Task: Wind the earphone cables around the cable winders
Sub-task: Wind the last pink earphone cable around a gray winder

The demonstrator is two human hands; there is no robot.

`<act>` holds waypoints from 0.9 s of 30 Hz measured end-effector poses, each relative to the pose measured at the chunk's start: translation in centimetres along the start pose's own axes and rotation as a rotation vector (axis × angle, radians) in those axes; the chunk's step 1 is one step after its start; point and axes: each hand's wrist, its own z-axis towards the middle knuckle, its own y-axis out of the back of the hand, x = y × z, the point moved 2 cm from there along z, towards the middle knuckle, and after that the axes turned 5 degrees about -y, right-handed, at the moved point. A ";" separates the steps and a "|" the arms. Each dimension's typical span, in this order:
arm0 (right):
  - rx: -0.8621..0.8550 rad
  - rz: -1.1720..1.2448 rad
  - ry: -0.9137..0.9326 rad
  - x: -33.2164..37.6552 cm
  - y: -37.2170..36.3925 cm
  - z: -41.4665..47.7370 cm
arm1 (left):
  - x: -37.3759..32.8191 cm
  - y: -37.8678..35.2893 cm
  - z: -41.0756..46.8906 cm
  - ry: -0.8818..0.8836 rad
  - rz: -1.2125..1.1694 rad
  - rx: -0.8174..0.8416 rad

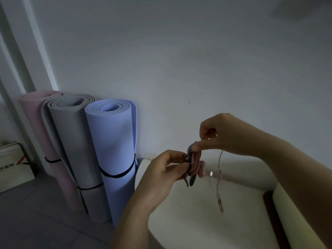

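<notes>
Three rolled mats (93, 144) stand against the wall to the left, and a pale rounded surface (197, 223) lies below the person's hands. Both hands are raised above it, close together.

The left hand (161, 173) is curled round the lower half of the dark grey cable winder (190, 150), pinching it between thumb and fingers. The right hand (228, 133) is narrowed to a pinch at the winder's top end, with the thumb laid along the turns.

The pink earphone cable (195, 163) is already wrapped in several turns around the winder's middle. A loose tail (218, 184) hangs from the right hand, with the thin ends at the bottom clear of the surface.

The winder looks small, light and fairly rigid, so its flat sides are probably the best place to hold it, leaving the waist free. The cable looks thin, limp and likely slick. It would be best pinched near the last turn and kept taut, since slack could let the turns slip off.
</notes>
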 end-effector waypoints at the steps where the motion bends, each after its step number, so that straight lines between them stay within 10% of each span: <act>1: -0.007 0.043 -0.006 0.0 -0.1 0.0 | 0.0 0.0 -0.1 0.006 -0.005 0.025; 15: 0.123 1.115 -0.252 0.0 -8.2 -1.2 | -1.7 -1.5 -0.4 -0.051 -0.686 0.143; 19: -0.023 0.676 -0.468 -0.7 -11.6 -0.5 | -1.4 -0.9 -0.1 -0.053 -0.632 -0.107; 27: -0.082 0.289 -0.175 1.8 -9.9 -1.2 | 0.0 0.4 0.6 -0.020 -0.804 -0.392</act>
